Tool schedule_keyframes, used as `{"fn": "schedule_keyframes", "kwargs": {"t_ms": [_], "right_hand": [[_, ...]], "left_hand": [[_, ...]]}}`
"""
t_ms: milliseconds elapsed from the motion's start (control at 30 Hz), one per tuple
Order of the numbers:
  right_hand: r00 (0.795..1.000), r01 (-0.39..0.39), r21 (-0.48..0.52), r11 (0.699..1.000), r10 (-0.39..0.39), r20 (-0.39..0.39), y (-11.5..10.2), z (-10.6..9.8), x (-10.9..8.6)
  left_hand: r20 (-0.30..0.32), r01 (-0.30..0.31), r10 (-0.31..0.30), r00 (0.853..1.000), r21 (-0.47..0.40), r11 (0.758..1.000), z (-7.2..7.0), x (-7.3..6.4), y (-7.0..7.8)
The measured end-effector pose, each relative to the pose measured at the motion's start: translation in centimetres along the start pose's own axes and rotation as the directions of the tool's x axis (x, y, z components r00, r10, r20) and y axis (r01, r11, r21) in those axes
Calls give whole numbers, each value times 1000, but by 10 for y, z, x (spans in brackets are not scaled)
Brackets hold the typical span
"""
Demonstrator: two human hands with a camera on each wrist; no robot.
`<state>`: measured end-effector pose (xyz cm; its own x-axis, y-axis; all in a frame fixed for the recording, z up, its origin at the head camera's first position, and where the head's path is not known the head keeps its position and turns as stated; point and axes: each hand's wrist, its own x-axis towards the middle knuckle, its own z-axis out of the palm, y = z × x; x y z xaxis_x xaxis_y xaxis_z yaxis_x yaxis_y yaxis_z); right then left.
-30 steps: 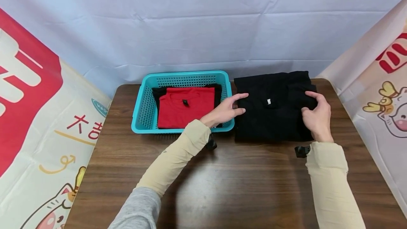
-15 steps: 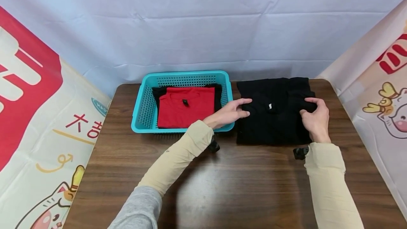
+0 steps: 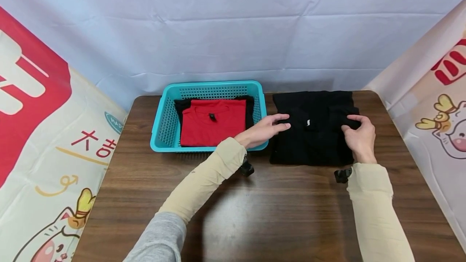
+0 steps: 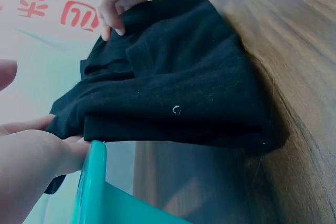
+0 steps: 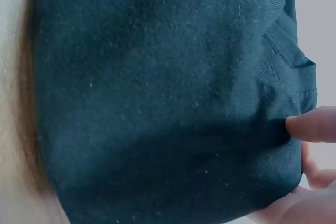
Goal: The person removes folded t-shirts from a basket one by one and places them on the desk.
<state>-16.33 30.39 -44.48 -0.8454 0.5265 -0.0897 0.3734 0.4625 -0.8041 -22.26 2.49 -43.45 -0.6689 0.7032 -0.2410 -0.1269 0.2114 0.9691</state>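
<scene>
A folded black T-shirt (image 3: pixel 313 144) with a small white neck tag lies on the table's right half, beside the basket. My left hand (image 3: pixel 260 132) holds its left edge; in the left wrist view the fingers (image 4: pixel 31 124) and thumb meet the cloth close to the basket rim. At the opposite edge my right hand (image 3: pixel 361 138) pinches the shirt, and the right wrist view has one fingertip on top of the fabric (image 5: pixel 157 87) and other fingers at its side. The shirt's underside is hidden in the head view.
A turquoise plastic basket (image 3: pixel 157 132) stands left of the shirt. Inside lies a folded red T-shirt (image 3: pixel 214 126) on top of black cloth (image 3: pixel 249 110). The brown wooden table (image 3: pixel 291 213) meets a white curtain (image 3: pixel 233 31) at the back and printed cloths at both sides.
The black shirt has shifted slightly toward me, its far edge now nearer. Both hands have moved with it, the left one a little to the right. The basket has stayed put.
</scene>
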Motion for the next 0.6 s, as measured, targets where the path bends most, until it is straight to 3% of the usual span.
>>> {"fn": "schedule_keyframes", "kwargs": {"t_ms": [333,600], "right_hand": [[1000,24,-24,999,-24,8,2,-4,-2],[999,20,-36,999,-22,-34,4,0,-1]], "left_hand": [[0,-16,16,1000,71,997,4,-2,1],[-22,-27,31,999,168,985,6,-2,2]]}}
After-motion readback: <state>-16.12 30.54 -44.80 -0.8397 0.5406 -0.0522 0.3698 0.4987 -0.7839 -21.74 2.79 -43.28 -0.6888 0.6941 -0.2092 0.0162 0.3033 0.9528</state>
